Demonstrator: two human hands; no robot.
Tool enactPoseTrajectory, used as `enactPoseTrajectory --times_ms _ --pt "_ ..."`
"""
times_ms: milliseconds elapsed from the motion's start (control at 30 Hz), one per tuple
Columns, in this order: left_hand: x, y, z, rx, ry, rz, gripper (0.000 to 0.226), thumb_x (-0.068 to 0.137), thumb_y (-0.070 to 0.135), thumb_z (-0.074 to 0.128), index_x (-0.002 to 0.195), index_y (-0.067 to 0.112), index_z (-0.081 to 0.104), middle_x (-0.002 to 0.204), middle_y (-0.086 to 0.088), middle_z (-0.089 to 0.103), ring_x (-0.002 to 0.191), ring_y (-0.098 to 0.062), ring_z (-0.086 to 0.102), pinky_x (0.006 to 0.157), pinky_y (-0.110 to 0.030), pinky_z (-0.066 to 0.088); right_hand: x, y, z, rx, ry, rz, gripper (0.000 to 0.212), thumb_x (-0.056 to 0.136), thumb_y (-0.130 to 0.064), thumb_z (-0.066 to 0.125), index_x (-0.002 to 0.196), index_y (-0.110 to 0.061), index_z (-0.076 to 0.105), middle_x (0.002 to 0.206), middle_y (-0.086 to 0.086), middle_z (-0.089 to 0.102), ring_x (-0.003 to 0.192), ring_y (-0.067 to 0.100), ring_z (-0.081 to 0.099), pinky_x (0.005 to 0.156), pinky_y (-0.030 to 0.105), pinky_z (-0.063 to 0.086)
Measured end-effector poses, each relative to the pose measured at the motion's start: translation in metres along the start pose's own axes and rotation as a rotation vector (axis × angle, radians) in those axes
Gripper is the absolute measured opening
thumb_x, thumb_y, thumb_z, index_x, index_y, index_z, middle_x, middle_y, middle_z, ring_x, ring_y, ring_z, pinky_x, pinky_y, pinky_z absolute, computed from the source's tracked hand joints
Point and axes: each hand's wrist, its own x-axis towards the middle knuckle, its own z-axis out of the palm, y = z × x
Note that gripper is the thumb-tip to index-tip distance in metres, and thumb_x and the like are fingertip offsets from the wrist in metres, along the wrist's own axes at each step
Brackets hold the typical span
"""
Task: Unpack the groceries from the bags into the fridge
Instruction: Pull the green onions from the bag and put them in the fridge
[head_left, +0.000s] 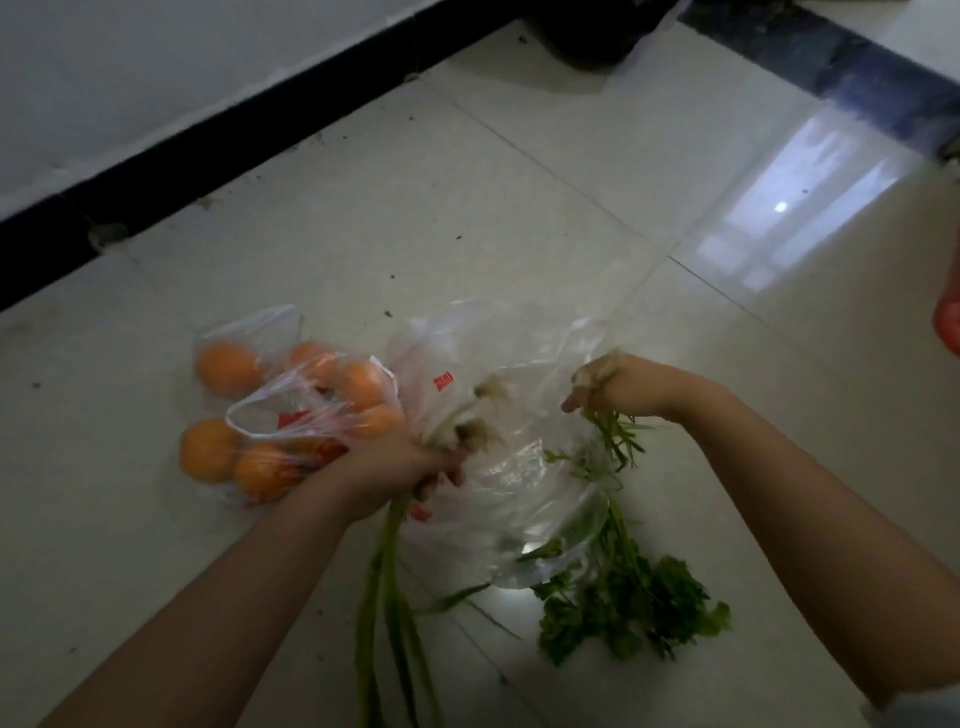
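Observation:
My left hand (395, 473) grips a bunch of green onions (387, 597) near their white rooted ends, the long green stalks hanging down toward me. My right hand (618, 387) grips the root end of a bunch of leafy coriander (628, 608), whose leaves trail onto the floor. A clear plastic bag (514, 478) with red print lies crumpled between both hands. To the left, a second clear bag (270, 332) holds several oranges (228, 366) on the tiled floor. No fridge is in view.
The pale tiled floor (467, 208) runs to a white wall with a black skirting board (208, 135) at upper left. A dark object (592, 36) stands at the top. Something red (948, 322) shows at the right edge.

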Motion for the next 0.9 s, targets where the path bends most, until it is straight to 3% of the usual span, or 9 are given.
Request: enactPoseTrajectory --times_ms 67,167,267,367,467,600,733,900 --pt "0.011 0.006 0.0 -0.028 0.159 -0.008 0.009 0.093 0.002 0.05 0.09 0.01 0.054 0.055 0.001 0.058 0.036 -0.008 0.04 0.034 -0.013 0.032 -0.018 -0.008 -0.018 0.351 -0.001 -0.166 0.014 0.076 0.002 0.059 0.069 -0.007 0.065 0.084 0.001 0.071 0.083 0.012 0.067 0.074 0.015 0.052" --pt "0.022 0.011 0.006 0.0 0.251 -0.021 0.02 0.095 0.006 0.049 0.113 0.013 0.05 0.063 -0.003 0.056 0.037 -0.01 0.039 0.033 -0.013 0.031 -0.025 0.002 -0.046 0.996 0.206 -0.38 0.018 0.034 -0.003 0.066 0.045 -0.015 0.057 0.053 0.002 0.068 0.061 0.018 0.07 0.065 0.03 0.059" --pt "0.025 0.011 0.014 0.054 0.189 -0.052 0.021 0.096 0.012 0.051 0.117 0.01 0.05 0.063 -0.003 0.057 0.026 -0.004 0.037 0.032 -0.014 0.031 -0.026 0.004 -0.051 1.208 0.435 -0.272 0.016 0.042 0.001 0.046 0.038 -0.015 0.051 0.034 0.002 0.045 0.033 0.018 0.046 0.05 0.023 0.045" --pt "0.022 0.019 0.018 0.046 0.143 -0.066 0.01 0.095 0.013 0.052 0.101 0.005 0.053 0.058 -0.003 0.057 0.021 -0.001 0.036 0.03 -0.012 0.032 -0.031 -0.009 -0.048 1.274 0.496 -0.201 0.013 0.046 -0.002 0.037 0.05 -0.011 0.046 0.031 -0.001 0.035 0.027 0.012 0.03 0.041 0.013 0.034" --pt "0.014 0.035 0.021 0.061 0.139 -0.068 0.011 0.095 0.01 0.051 0.084 0.008 0.051 0.053 -0.003 0.055 0.019 -0.001 0.034 0.028 -0.009 0.029 -0.036 -0.022 -0.06 1.164 0.555 -0.147 0.012 0.066 -0.001 0.039 0.059 -0.011 0.039 0.031 -0.005 0.035 0.026 0.008 0.026 0.037 0.01 0.027" --pt "-0.019 0.072 0.025 0.065 0.167 -0.095 0.003 0.096 0.01 0.05 0.095 0.007 0.05 0.059 -0.005 0.052 0.029 -0.006 0.038 0.03 -0.012 0.03 -0.054 -0.046 -0.087 1.199 0.51 -0.101 0.035 0.089 -0.001 0.04 0.059 -0.015 0.032 0.03 -0.007 0.033 0.023 0.006 0.024 0.033 0.011 0.024" --pt "-0.083 0.135 0.025 0.091 0.216 -0.101 0.005 0.095 0.011 0.051 0.097 0.007 0.054 0.056 -0.006 0.044 0.045 -0.017 0.037 0.043 -0.023 0.034 -0.096 -0.08 -0.095 0.925 0.516 -0.009 0.039 0.088 0.001 0.052 0.057 -0.014 0.034 0.031 -0.007 0.034 0.023 0.005 0.027 0.033 0.014 0.029" --pt "-0.188 0.259 0.018 0.183 0.168 -0.084 0.007 0.096 0.014 0.049 0.099 0.008 0.051 0.058 -0.003 0.038 0.047 -0.014 0.035 0.039 -0.021 0.032 -0.189 -0.149 -0.128 0.904 0.445 0.107 0.04 0.089 -0.002 0.053 0.055 -0.013 0.037 0.041 0.0 0.037 0.024 0.005 0.031 0.043 0.023 0.029"
